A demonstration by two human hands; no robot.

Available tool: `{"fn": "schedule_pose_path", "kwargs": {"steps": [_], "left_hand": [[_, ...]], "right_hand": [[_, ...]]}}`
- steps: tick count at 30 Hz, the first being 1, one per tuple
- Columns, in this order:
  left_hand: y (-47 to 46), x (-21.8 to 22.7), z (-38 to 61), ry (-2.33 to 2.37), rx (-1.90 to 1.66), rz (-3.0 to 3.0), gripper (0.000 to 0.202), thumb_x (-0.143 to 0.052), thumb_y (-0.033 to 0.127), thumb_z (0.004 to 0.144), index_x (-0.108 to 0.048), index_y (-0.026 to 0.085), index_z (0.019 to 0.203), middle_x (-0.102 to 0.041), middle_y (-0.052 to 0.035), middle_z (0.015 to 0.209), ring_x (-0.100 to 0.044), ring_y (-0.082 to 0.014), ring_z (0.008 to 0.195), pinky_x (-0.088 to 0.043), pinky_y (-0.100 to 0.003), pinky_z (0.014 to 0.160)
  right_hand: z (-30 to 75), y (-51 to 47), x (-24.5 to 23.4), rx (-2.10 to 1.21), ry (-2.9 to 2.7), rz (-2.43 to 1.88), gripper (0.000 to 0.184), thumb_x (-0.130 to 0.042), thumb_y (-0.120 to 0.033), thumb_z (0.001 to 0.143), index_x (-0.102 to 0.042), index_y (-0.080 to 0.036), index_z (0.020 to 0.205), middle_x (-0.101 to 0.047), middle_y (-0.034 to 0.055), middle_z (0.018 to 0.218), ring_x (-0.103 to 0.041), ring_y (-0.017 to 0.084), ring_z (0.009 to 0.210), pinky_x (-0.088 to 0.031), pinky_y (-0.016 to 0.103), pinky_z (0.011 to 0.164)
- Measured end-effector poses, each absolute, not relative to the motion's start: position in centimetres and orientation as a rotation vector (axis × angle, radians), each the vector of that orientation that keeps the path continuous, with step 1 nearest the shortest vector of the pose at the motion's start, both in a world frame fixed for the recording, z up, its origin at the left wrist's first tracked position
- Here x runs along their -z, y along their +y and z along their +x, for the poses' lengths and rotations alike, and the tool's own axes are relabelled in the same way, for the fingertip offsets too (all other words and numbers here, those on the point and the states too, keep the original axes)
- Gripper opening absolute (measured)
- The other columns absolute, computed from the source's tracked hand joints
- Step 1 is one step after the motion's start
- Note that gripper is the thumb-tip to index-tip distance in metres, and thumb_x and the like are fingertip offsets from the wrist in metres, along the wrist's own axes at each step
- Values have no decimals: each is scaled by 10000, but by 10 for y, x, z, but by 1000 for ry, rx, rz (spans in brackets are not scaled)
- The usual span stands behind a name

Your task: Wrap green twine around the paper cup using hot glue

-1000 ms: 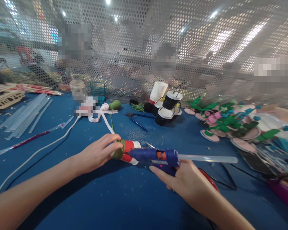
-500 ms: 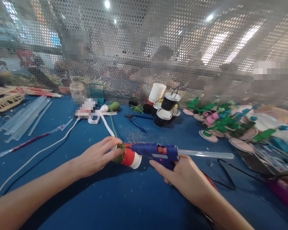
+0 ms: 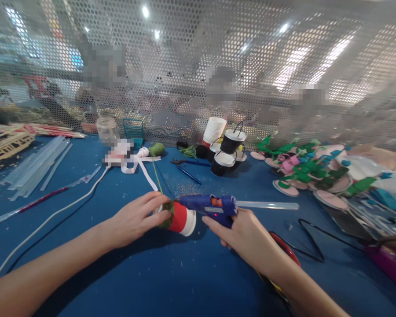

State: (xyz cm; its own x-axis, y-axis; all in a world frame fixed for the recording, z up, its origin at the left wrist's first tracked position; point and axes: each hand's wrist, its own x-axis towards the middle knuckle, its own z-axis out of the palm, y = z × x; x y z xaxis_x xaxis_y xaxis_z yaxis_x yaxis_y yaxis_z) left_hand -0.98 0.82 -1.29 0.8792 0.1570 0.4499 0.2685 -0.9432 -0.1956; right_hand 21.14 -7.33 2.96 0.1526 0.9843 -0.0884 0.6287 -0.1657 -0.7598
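Observation:
My left hand [image 3: 141, 215] is closed around the lower end of a red paper cup [image 3: 180, 217] lying on its side, its white rim facing right. Dark green yarn [image 3: 168, 214] wraps that end of the cup, partly covered by my fingers. A strand runs from there back to a green yarn ball [image 3: 156, 149]. In my right hand [image 3: 242, 229] is a blue hot glue gun [image 3: 214, 206], gripped by its handle, with a red light lit. Its nozzle points left at the cup beside the yarn; whether it touches, I cannot tell. A clear glue stick [image 3: 267, 205] sticks out behind.
Blue-handled pliers [image 3: 191, 163] lie beyond the cup. Stacked white cups [image 3: 214, 130] and small black buckets [image 3: 223, 163] stand at the back. Glue sticks [image 3: 39, 165] lie at left, paper plants [image 3: 305, 171] at right. A white cord [image 3: 62, 209] crosses the left side.
My right hand and the glue gun have shifted slightly left, and the glue stick sits more level. The cup has turned a little in my left hand's hold.

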Motion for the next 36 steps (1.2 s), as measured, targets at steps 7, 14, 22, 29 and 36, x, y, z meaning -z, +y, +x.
{"fn": "schedule_pose_path", "kwargs": {"steps": [7, 14, 22, 29, 36], "left_hand": [[10, 14, -10, -364, 684, -2778, 333, -336, -55, 753, -471, 124, 1000, -520, -130, 1036, -476, -222, 984, -506, -333, 790], [13, 19, -10, -346, 749, -2787, 306, -353, -15, 773, -442, 133, 1025, -507, -126, 1051, -486, -225, 964, -515, -341, 782], [16, 27, -8, -358, 840, -2769, 261, -365, 8, 812, -439, 139, 1026, -504, -117, 1038, -494, -213, 958, -507, -333, 787], [15, 27, -9, -381, 839, -2753, 290, -359, -10, 792, -438, 139, 1028, -509, -116, 1039, -507, -216, 939, -517, -333, 767], [15, 27, -8, -393, 831, -2753, 310, -373, -20, 766, -431, 145, 1022, -507, -109, 1039, -519, -218, 944, -523, -333, 771]], "right_hand": [[218, -65, -25, -974, -1391, -1846, 191, -580, -351, 703, -528, -168, 681, -496, -58, 384, -451, 90, 337, -379, 198, 378], [245, -33, -18, -904, -1161, -1617, 178, -667, -270, 667, -571, -121, 665, -582, -15, 557, -502, 73, 469, -398, 178, 431], [242, 5, 4, -1233, -909, -1550, 213, -556, -168, 806, -552, -112, 600, -595, 31, 553, -526, 67, 429, -437, 167, 398], [229, 45, 21, -1164, -840, -1527, 160, -525, -191, 839, -529, -122, 694, -529, -29, 582, -503, 49, 435, -465, 184, 462], [233, 64, 35, -1084, -932, -1624, 272, -499, -303, 857, -534, -138, 1071, -579, 64, 1027, -585, 158, 838, -502, 345, 703]]}}
